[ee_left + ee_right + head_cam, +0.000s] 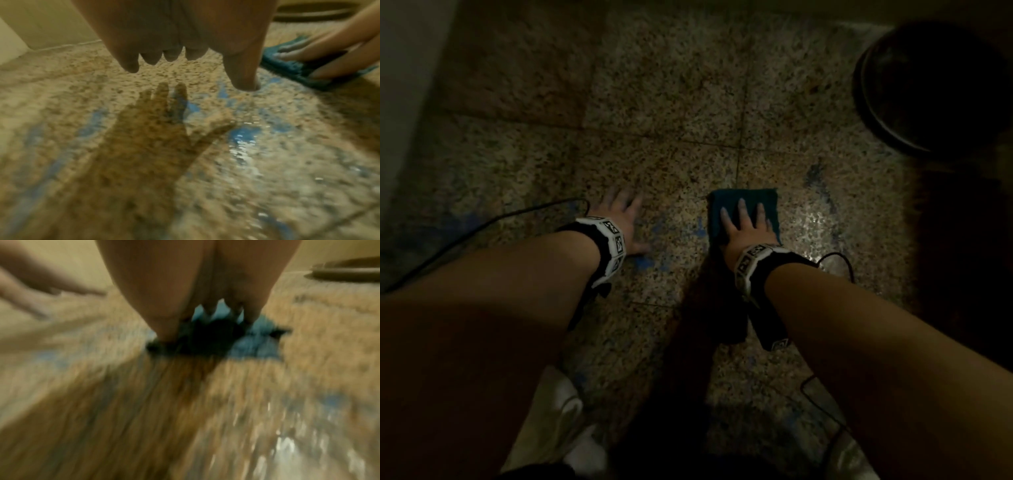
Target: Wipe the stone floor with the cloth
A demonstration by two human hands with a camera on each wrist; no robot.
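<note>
Granite-like floor: stone floor (664, 102) of speckled tan and brown tiles with thin dark joints, glossy and wet near the hands
Blue marks: smeared blue streaks (242, 136) on the stone between and beside the hands
Cloth: teal cloth (767, 200), nubby terry texture, folded to a rough rectangle, lying flat on the floor right of centre
Right hand: right hand (748, 228) flat on top of the cloth, fingers straight and spread, palm pressing down, nothing gripped
Left hand: left hand (621, 219) spread over bare stone left of the cloth, fingers straight and apart, holding nothing; whether the palm touches the floor I cannot tell
Wrists: black bands with white blocks printed in black patterns, thin black cables trailing
Far right: dark round basin (928, 85), smooth rim, on the floor well apart from the cloth
</note>
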